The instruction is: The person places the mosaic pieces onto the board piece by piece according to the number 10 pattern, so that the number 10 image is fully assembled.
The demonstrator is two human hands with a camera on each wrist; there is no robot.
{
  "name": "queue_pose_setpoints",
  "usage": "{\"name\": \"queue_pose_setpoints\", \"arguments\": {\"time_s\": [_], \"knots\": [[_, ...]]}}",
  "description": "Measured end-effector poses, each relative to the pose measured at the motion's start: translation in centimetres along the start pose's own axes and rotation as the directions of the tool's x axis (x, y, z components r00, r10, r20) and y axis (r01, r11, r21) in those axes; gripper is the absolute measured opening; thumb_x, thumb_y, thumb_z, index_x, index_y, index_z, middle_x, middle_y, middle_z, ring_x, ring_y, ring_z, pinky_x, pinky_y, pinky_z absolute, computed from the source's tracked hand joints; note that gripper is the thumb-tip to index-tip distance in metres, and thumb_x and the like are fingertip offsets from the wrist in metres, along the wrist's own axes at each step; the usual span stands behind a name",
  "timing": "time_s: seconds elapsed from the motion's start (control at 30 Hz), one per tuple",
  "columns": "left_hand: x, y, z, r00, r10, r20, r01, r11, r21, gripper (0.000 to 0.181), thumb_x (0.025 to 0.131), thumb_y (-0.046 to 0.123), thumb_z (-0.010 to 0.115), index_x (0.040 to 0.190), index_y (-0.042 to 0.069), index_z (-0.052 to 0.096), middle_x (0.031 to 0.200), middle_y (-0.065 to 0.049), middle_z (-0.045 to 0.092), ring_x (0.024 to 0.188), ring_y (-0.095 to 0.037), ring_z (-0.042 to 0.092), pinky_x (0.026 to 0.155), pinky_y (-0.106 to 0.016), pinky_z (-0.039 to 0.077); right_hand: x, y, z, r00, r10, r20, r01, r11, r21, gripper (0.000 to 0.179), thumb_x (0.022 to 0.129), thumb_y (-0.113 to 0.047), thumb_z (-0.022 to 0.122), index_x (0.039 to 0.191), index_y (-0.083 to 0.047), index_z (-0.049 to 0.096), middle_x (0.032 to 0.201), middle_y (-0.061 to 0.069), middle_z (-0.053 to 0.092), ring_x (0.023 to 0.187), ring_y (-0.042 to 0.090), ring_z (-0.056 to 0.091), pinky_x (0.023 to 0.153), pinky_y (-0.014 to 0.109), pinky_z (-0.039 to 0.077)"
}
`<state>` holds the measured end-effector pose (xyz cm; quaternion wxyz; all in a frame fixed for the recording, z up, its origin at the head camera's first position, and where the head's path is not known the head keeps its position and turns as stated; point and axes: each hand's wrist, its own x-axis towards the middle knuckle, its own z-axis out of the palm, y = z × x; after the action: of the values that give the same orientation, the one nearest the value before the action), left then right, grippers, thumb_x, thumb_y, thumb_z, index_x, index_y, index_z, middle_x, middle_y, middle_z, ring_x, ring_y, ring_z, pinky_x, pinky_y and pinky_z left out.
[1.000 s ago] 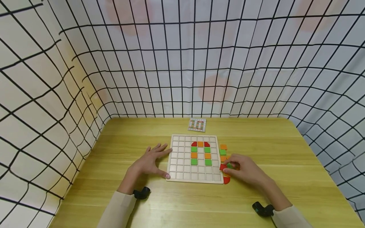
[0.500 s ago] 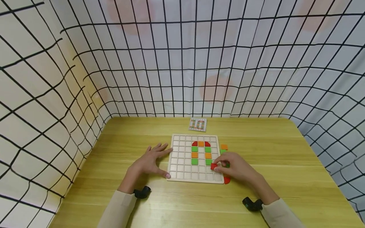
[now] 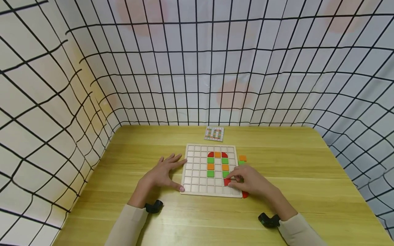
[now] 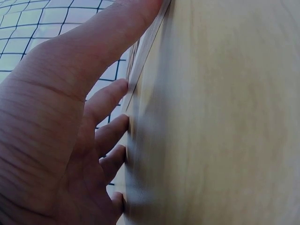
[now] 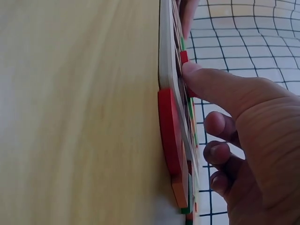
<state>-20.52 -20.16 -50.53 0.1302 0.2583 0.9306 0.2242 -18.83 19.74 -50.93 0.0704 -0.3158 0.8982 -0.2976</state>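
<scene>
"Where are the hands?"

"Both are just below the centre of the frame, over a yellow wood-grained desk (image 3: pixel 292 152). The left hand (image 3: pixel 158 174) lies left of centre, fingers spread wide and gripping nothing. Its thumb touches the lower left corner of a pale wooden grid board (image 3: pixel 198 167); its index finger meets the left edge."

"And the other?"

"The right hand (image 3: pixel 250 181) reaches over the board's right side, thumb and forefinger almost together, pinching a flat red piece (image 3: pixel 226 182). That's at the board's lower right, just below a green square tile (image 3: pixel 225 174). I can't tell whether it sits flat in its cell."

"What else is on the board?"

"An upside-down U: rounded red corners, an orange square (image 3: pixel 217 154) between them, then green, orange, green down each leg."

"Around it?"

"A small printed card (image 3: pixel 214 134) above. Right of the board, partly behind the hand, a loose orange tile (image 3: pixel 243 158), a bit of green, and lower, a curved red piece (image 3: pixel 245 194)."
</scene>
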Motion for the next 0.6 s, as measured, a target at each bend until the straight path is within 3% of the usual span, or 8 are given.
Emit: {"name": "queue_pose_setpoints", "arguments": {"time_s": [0.33,0.6], "knots": [[-0.07,-0.04,-0.02,1.0,0.0,0.0,0.0,1.0,-0.003,0.115,0.065,0.073,0.085,0.161,0.032,0.036,0.173,-0.004,0.02,0.161,-0.037,0.009,0.125,-0.07,0.002,0.14,-0.29,0.7,0.997,-0.07,-0.037,0.072,0.997,0.042,0.011,0.095,-0.031,0.077,0.105,-0.028,0.079,0.073,-0.017,0.052,0.068,0.004,0.047,0.063,0.02,0.041],[-0.07,0.0,-0.01,1.0,0.002,-0.008,-0.002,1.0,-0.008,0.115,0.065,0.072,0.086,0.161,0.032,0.037,0.173,-0.006,0.021,0.161,-0.037,0.009,0.125,-0.07,0.002,0.23,-0.45,0.76,0.997,-0.068,-0.041,0.069,0.997,0.042,0.01,0.097,-0.027,0.074,0.105,-0.028,0.08,0.079,-0.019,0.056,0.072,0.004,0.048,0.065,0.021,0.043]]}}
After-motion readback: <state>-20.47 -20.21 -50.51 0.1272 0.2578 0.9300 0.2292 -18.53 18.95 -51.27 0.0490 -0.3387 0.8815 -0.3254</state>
